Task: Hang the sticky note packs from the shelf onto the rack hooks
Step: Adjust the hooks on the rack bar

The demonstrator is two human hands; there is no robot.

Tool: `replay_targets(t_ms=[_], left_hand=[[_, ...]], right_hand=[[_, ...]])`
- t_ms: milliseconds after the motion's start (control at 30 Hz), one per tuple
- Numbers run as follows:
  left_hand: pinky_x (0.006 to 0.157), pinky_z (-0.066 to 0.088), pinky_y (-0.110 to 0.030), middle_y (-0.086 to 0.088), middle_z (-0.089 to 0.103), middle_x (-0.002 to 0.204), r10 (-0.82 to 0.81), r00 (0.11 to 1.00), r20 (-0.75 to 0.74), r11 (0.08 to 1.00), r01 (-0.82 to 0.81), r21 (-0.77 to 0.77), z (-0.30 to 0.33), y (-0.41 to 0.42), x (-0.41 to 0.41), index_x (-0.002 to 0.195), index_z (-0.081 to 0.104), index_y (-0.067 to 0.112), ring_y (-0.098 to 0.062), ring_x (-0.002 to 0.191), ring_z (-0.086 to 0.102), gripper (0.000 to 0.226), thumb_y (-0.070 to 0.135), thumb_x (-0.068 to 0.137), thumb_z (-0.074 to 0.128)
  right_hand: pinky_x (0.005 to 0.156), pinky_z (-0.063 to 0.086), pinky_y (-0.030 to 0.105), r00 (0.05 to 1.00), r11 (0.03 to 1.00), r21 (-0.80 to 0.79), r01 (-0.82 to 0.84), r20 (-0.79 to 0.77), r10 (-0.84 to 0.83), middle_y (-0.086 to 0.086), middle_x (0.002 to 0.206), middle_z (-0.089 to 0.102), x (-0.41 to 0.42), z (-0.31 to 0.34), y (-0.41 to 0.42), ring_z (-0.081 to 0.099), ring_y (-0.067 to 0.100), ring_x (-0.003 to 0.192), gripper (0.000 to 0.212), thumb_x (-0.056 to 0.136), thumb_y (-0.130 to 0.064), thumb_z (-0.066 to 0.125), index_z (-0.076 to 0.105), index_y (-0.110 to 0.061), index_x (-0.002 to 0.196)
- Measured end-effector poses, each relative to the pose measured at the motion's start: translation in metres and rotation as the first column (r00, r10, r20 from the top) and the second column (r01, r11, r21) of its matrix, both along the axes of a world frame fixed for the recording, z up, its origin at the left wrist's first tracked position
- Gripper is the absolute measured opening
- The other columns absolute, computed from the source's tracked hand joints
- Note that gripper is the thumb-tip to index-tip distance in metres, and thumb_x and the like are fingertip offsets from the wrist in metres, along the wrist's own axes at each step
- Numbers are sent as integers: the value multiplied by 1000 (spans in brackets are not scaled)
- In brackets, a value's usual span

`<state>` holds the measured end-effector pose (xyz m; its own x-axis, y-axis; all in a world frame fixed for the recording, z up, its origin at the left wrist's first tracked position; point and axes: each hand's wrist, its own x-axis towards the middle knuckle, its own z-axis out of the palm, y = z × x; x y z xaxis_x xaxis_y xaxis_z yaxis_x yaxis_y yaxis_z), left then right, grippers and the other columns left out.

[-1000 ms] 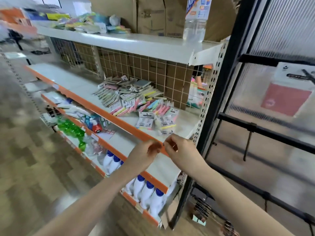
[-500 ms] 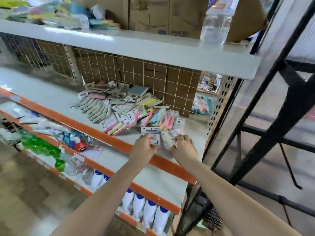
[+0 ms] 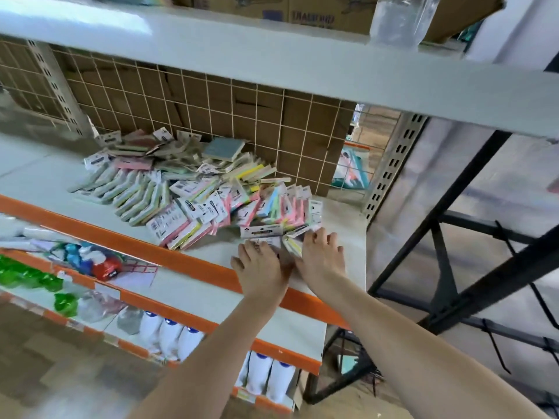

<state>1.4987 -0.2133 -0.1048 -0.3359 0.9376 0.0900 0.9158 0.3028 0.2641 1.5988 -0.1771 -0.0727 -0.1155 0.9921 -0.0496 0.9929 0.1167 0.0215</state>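
Both hands reach onto the near right part of the white shelf, just past its orange front edge. The left hand lies palm down with its fingers stretched flat over a sticky note pack whose white header card shows just beyond the fingertips; the fingers press on it rather than curl round it. The right hand lies close beside it to the right, fingers also extended and spread, their tips touching a yellowish pack that lies between the two hands; whether the thumb pinches this pack cannot be told.

Farther back and to the left, a loose heap of sticky note packs in pink, yellow, green and blue covers the shelf up to the wire grid backing. A black metal rack frame stands to the right of the shelf unit. On the lower shelves to the left are green bottles and, lower down, white bottles with blue caps. A clear plastic bottle stands on the top shelf.
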Motion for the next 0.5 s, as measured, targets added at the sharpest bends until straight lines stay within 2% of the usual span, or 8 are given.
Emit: replay_targets(t_ms=[67,133,200,300,367,433,500], left_hand=[[106,27,-53,-20,42,138,-18,997,-69,998,14,-60,5,4,0,123,46,8,-37,135,30,43,36,91,49],[102,32,-51,-22,42,136,-42,997,-58,991,34,-126,12,8,2,122,46,9,-37,132,31,36,24,89,47],[98,35,-49,-23,40,136,-67,997,-37,980,59,-190,19,11,4,126,41,10,-38,131,30,41,21,88,49],[95,37,-49,-23,37,137,-95,995,-11,971,90,-223,27,9,4,133,33,12,-38,129,30,50,20,87,52],[96,37,-52,-23,38,136,-107,994,28,971,110,-211,32,6,1,137,30,12,-38,129,31,54,21,88,52],[96,37,-54,-19,43,132,-133,986,104,976,149,-160,37,5,-4,137,33,15,-38,127,34,52,22,90,52],[93,43,-50,-17,53,122,-137,945,298,987,154,-33,46,5,-11,130,44,14,-37,119,44,39,25,92,50]], right_hand=[[93,37,44,1000,1000,27,10,24,-10,14,139,36,-3,-2,-3,34,37,123,51,92,-17,47,31,-10,140],[89,36,43,1000,999,47,0,28,-1,14,134,40,-4,-3,-8,37,37,118,54,84,-15,53,37,-11,135],[87,36,43,999,996,83,-30,42,27,14,127,44,-3,-2,-12,41,38,112,51,81,-16,55,41,-12,130],[88,38,43,995,989,125,-84,63,76,13,126,47,4,1,-15,45,38,111,38,91,-16,45,43,-12,128],[90,40,42,993,987,116,-112,48,107,14,129,47,10,8,-16,46,38,115,36,96,-20,42,41,-10,131],[92,41,42,994,990,105,-92,-49,97,14,130,49,17,19,-17,48,37,117,38,98,-19,41,37,-10,135],[82,45,41,969,994,109,-26,-241,52,15,122,55,27,30,-17,55,37,110,40,96,-11,41,33,-10,136]])
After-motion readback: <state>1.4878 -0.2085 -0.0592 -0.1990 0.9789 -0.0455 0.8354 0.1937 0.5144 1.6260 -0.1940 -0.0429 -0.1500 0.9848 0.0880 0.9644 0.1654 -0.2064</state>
